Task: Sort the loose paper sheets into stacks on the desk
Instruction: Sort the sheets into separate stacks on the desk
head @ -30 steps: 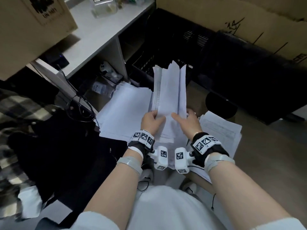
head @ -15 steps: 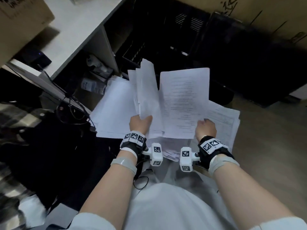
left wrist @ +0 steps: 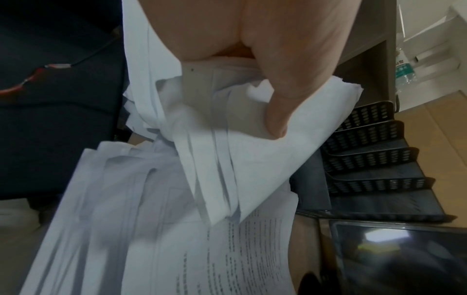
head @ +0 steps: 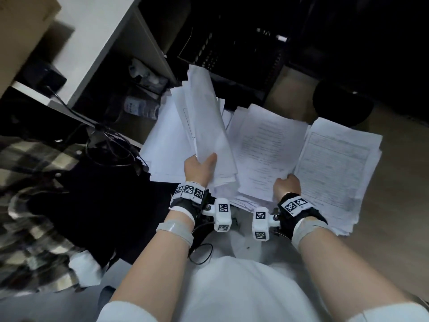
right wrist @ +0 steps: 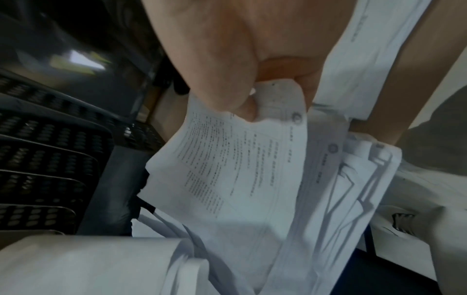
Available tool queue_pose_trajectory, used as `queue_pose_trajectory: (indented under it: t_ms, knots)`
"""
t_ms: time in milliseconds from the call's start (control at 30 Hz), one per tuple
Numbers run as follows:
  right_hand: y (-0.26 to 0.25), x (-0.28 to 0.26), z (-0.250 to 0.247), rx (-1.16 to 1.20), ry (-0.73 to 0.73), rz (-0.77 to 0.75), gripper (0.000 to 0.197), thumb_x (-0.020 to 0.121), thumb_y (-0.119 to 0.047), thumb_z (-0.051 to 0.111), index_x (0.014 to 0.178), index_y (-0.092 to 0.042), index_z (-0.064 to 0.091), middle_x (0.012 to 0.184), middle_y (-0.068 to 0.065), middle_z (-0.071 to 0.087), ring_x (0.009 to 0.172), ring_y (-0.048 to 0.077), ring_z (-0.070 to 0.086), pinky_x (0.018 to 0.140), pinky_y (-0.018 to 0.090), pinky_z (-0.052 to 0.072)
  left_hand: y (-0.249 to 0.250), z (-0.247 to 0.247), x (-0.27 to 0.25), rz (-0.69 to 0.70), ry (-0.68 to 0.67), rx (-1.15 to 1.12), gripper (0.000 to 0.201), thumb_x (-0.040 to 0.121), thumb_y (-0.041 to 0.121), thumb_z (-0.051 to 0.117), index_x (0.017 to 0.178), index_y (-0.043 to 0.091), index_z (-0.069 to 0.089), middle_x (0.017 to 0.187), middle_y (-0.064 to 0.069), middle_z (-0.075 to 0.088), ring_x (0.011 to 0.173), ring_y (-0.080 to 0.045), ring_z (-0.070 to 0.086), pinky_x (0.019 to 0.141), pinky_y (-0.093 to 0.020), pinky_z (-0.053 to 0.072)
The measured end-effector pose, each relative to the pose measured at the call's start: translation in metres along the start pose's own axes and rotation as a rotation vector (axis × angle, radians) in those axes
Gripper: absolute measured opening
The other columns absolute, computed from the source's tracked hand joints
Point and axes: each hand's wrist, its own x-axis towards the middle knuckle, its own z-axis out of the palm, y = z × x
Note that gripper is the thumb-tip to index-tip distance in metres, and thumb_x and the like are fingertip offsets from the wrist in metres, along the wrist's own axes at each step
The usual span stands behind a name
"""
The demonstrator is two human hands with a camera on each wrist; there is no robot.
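Note:
My left hand (head: 200,167) grips a thick bundle of white sheets (head: 206,122) by its near end, thumb on top; the bundle (left wrist: 227,151) rises tilted away from me. My right hand (head: 286,185) pinches the near corner of one printed sheet (head: 264,149) and holds it low over the middle pile; thumb and finger squeeze that sheet (right wrist: 242,151) in the right wrist view. A stack of printed forms (head: 334,166) lies at the right. A blank-topped stack (head: 162,145) lies at the left, partly hidden by the bundle.
A white desk top (head: 97,31) runs along the upper left, with a cardboard box (head: 21,26) on it. Black perforated paper trays (left wrist: 374,159) stand beyond the stacks. A plaid garment (head: 30,201) and cables (head: 109,145) lie at the left. Wooden floor (head: 394,228) shows at right.
The right hand drew one printed sheet off the bundle, carried it right and lowered it over the middle pile. The left hand kept the bundle and tilted it left. The head view dipped downward.

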Motion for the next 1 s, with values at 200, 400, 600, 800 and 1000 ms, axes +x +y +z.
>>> queue_pose_trajectory:
  t_ms: [200, 400, 600, 800, 1000]
  knots:
    - [-0.003, 0.003, 0.017, 0.005, -0.094, -0.014, 0.055, 0.097, -0.014, 0.048, 0.148, 0.000, 0.034, 0.151, 0.017, 0.042, 0.131, 0.035, 0.048, 0.105, 0.036, 0.040, -0.011, -0.005, 0.003, -0.023, -0.048, 0.120, 0.032, 0.075, 0.023, 0.085, 0.097, 0.001, 0.075, 0.091, -0.008, 0.076, 0.083, -0.020, 0.072, 0.079, -0.029, 0.056]
    - [-0.023, -0.019, -0.001, 0.099, -0.022, -0.335, 0.070, 0.084, -0.036, 0.075, 0.143, -0.016, 0.042, 0.140, 0.004, 0.050, 0.128, 0.025, 0.047, 0.104, 0.038, 0.041, -0.005, 0.007, -0.002, -0.058, -0.126, 0.175, 0.048, 0.057, 0.046, 0.091, 0.086, 0.010, 0.077, 0.079, 0.000, 0.077, 0.077, -0.015, 0.074, 0.077, -0.033, 0.061]
    - [-0.055, -0.047, -0.016, 0.272, -0.271, -0.442, 0.030, 0.083, -0.030, 0.078, 0.102, -0.009, 0.069, 0.090, 0.003, 0.076, 0.084, 0.020, 0.073, 0.079, 0.033, 0.060, 0.023, 0.024, -0.019, -0.034, -0.238, -0.030, 0.046, 0.085, 0.052, 0.071, 0.099, 0.008, 0.074, 0.086, 0.002, 0.074, 0.078, -0.014, 0.070, 0.073, -0.027, 0.054]
    - [-0.058, -0.055, -0.025, 0.344, -0.245, -0.429, 0.013, 0.092, -0.024, 0.069, 0.091, -0.013, 0.074, 0.091, 0.006, 0.073, 0.081, 0.019, 0.065, 0.079, 0.035, 0.058, 0.035, 0.013, -0.018, -0.084, -0.325, -0.154, 0.040, 0.096, 0.048, 0.057, 0.099, 0.009, 0.064, 0.078, 0.004, 0.066, 0.068, -0.008, 0.061, 0.058, -0.015, 0.048]
    - [-0.057, -0.062, -0.024, 0.497, -0.299, -0.312, 0.005, 0.092, -0.020, 0.068, 0.094, -0.017, 0.072, 0.109, 0.009, 0.073, 0.100, 0.024, 0.068, 0.088, 0.035, 0.057, 0.035, 0.001, -0.018, -0.216, -0.406, -0.320, 0.046, 0.082, 0.036, 0.076, 0.109, -0.001, 0.071, 0.104, -0.018, 0.074, 0.100, -0.035, 0.071, 0.098, -0.055, 0.052]
